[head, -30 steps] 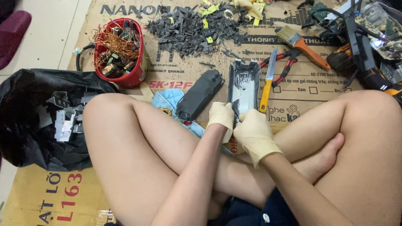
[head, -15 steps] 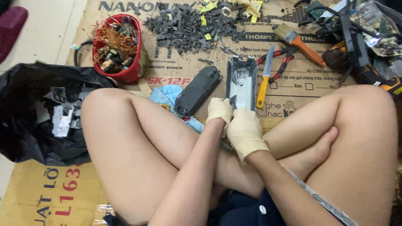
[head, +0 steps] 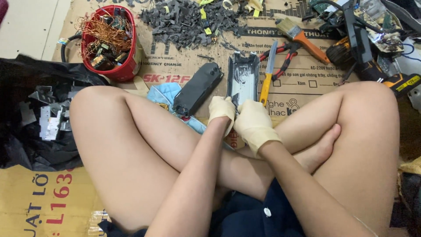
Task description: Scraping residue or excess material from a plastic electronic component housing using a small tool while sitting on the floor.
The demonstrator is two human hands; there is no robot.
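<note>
Gripping the near end of the open black casing half (head: pixel 242 79), both gloved hands close on it: left hand (head: pixel 221 112) pinching its edge, right hand (head: pixel 253 125) wrapped, possibly around a tool. Prying the shell likely needs steady leverage.
</note>
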